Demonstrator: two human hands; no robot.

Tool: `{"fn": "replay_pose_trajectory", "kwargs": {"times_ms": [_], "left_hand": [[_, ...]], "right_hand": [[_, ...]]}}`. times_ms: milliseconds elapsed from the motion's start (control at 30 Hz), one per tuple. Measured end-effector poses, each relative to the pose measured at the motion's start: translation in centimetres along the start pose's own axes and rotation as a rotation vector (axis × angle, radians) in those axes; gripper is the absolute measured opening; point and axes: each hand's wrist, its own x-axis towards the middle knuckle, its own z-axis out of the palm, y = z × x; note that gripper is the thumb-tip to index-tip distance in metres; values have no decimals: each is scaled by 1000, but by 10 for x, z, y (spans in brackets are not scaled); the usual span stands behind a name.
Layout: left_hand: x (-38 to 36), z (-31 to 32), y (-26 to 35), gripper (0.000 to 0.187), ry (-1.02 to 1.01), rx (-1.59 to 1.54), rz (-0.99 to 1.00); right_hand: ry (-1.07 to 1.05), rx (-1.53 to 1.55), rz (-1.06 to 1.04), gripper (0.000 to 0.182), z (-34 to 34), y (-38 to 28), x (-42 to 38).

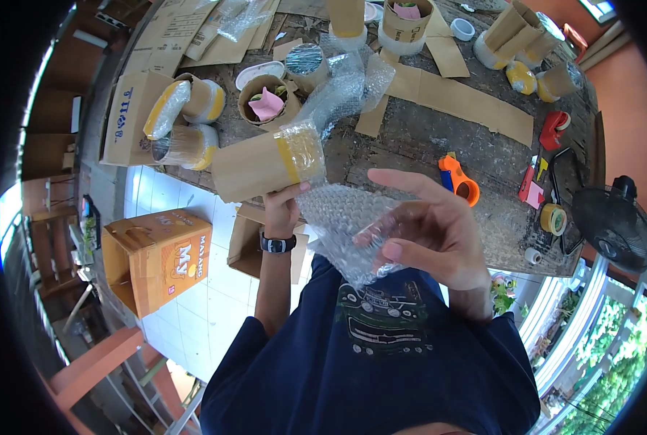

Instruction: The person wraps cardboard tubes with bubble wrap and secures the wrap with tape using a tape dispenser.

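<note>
Here the left hand (283,206), wrist bent with a watch on it, grips the taped cardboard tube (265,163) raised above the bench (425,138), while the right hand (428,232), fingers half-spread, pinches the bubble wrap (341,221) just beside it.

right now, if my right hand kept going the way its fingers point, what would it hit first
The bubble wrap that the right hand has in its grip, then probably the taped cardboard tube in the left hand; depth is unclear.
</note>
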Motion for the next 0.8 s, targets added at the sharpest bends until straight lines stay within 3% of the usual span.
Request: {"fn": "replay_pose_trajectory", "kwargs": {"times_ms": [133,267,400,733,800], "left_hand": [[-1,-19,-15,51,-112,-188,-122],[5,-48,-47,54,-187,-259,-48],[-5,-30,-45,63,-243,-479,-120],[-9,-20,-59,79,-397,-675,-229],[-11,-14,-61,80,-317,-629,-225]], "right_hand": [[65,-10,-100,58,13,-18,2],[-20,17,-192,52,14,-27,6],[-219,-81,-325,54,-6,-38,13],[-223,-47,-430,59,-15,-70,19],[-224,-13,-443,59,-18,-76,19]]}}
